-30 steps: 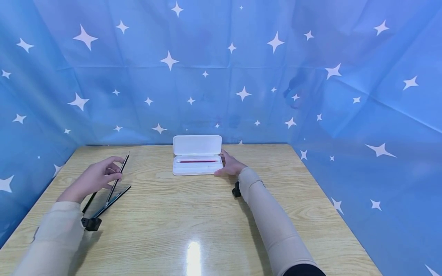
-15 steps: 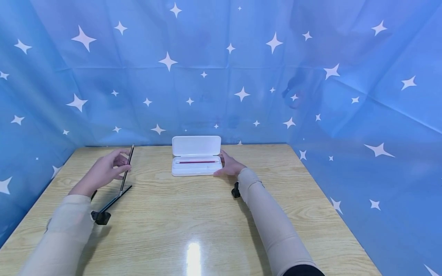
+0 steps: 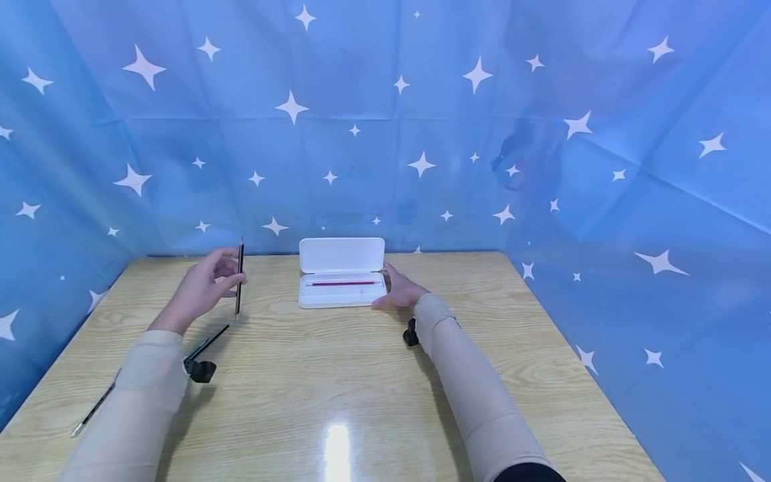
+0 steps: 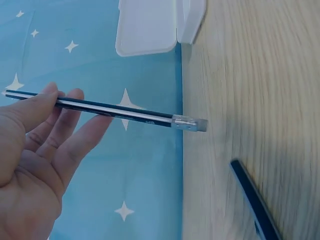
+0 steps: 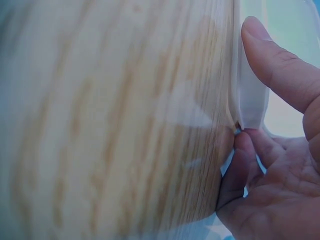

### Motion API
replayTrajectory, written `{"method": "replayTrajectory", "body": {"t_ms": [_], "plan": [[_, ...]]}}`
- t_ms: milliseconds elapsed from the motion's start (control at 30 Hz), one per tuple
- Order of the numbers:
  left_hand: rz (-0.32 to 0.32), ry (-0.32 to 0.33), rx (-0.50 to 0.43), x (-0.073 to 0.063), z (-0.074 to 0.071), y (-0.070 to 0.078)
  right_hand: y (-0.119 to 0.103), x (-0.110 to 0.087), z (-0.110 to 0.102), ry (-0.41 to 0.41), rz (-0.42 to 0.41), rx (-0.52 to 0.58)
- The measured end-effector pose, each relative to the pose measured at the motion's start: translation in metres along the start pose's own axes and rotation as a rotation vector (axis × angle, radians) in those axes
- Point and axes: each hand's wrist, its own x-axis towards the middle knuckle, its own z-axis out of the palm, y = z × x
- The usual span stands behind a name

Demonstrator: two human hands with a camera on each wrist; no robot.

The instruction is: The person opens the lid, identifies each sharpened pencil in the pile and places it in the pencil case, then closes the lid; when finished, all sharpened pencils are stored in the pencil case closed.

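Observation:
My left hand [image 3: 207,284] pinches a dark striped pencil [image 3: 239,284] between thumb and fingertips, above the table's far left part. In the left wrist view its clear ferrule and eraser [image 4: 190,123] point toward the table. A white pencil case [image 3: 343,299] lies at the back centre, lid raised, with a red pencil [image 3: 343,283] inside. At the case's right end, my right hand [image 3: 405,289] holds it, thumb at the front and fingers behind. The right wrist view shows the thumb [image 5: 280,65] against the case wall [image 5: 251,95].
A second dark pencil [image 3: 208,341] lies on the table below my left hand, partly behind the wrist camera [image 3: 200,370]. Another [image 3: 96,408] lies farther left, partly hidden by the sleeve. A blue star-patterned curtain [image 3: 361,134] stands behind the wooden table [image 3: 289,375].
My left hand has moved right with the pencil, which has swung from slanted to nearly upright and come off the other pencil. My right hand stays at the case.

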Motion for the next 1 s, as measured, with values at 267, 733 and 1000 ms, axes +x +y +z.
{"method": "replayTrajectory", "body": {"t_ms": [267,733,1000], "plan": [[0.026,0.062,-0.025,0.014,0.014,0.004,-0.002,-0.001,0.0,-0.005,-0.041,0.003],[0.076,0.154,-0.108,0.036,0.041,0.012,0.0,-0.002,0.0,-0.001,-0.028,0.016],[0.123,0.22,-0.191,0.049,0.056,0.015,-0.001,-0.003,-0.002,-0.011,-0.027,0.035]]}}
